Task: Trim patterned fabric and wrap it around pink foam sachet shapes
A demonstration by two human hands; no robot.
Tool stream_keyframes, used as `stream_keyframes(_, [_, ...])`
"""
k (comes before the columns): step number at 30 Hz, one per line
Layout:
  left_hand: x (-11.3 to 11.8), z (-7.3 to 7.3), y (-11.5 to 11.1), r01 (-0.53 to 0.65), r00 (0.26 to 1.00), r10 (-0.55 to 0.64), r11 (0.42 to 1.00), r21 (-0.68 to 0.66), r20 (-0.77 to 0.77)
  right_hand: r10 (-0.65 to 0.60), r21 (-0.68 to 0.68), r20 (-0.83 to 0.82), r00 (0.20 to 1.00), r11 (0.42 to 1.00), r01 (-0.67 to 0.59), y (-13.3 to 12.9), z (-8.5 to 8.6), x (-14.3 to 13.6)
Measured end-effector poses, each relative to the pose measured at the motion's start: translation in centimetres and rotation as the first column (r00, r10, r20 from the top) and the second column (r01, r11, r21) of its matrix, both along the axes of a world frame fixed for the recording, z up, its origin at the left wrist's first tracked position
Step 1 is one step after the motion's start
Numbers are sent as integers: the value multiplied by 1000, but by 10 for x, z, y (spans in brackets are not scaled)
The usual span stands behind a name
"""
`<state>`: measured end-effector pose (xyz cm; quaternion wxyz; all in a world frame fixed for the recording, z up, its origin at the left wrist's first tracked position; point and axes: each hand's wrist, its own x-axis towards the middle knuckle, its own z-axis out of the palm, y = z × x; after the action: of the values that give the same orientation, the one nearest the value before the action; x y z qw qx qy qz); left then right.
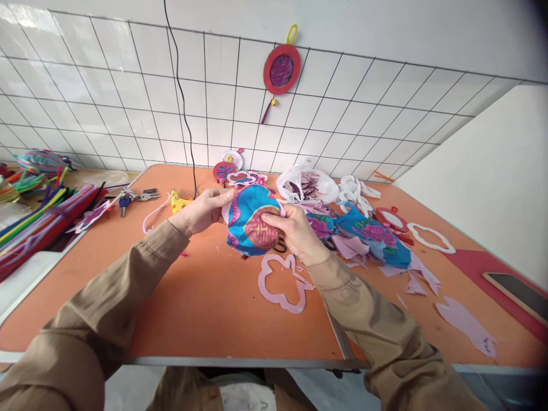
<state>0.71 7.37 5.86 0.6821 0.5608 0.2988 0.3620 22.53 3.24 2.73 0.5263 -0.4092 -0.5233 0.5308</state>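
Between my two hands, above the table, is a piece of blue patterned fabric with purple and gold motifs, its outline rounded. My left hand pinches its left edge, thumb on top, where a bit of pink shows. On the other side my right hand grips the right edge, with the thumb pressed on the gold motif. Just below lies a pink flower-shaped paper frame. Dark scissor handles show partly behind the fabric. A yellow glue gun rests left of my left hand.
Blue floral fabric and pink scraps lie to the right, near a white plastic bag. A white frame, a pink cutout and a phone are farther right. Pipe cleaners and keys are at left. A red round ornament hangs on the tiles.
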Motion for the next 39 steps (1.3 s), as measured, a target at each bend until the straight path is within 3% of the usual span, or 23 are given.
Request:
stream_keyframes(6, [5, -17, 3, 53, 998, -48, 987, -150, 42, -47, 50, 51, 998, 998, 44, 3, 0, 2])
stream_keyframes(11, [14, -20, -4, -77, 996, 74, 995, -61, -45, -105, 92, 103, 989, 991, 95, 5, -2, 3])
stream_keyframes(22, [19, -13, -10, -158, 977, 178, 973, 167, -113, -134, 118, 142, 981, 986, 118, 6, -2, 5])
stream_keyframes(28, [19, -16, -11, -100, 988, 100, 995, 5, -114, -87, 41, 76, 993, 996, 84, 3, 0, 2])
stream_keyframes(32, [20, -18, -10, -104, 991, 102, 994, -18, -86, -51, -23, 23, 998, 998, 51, 2, 2, 1])
stream_keyframes(39, [15, -24, -4, -38, 995, 34, 998, -46, -89, -103, -71, -52, 993, 992, 100, 2, 3, 1])
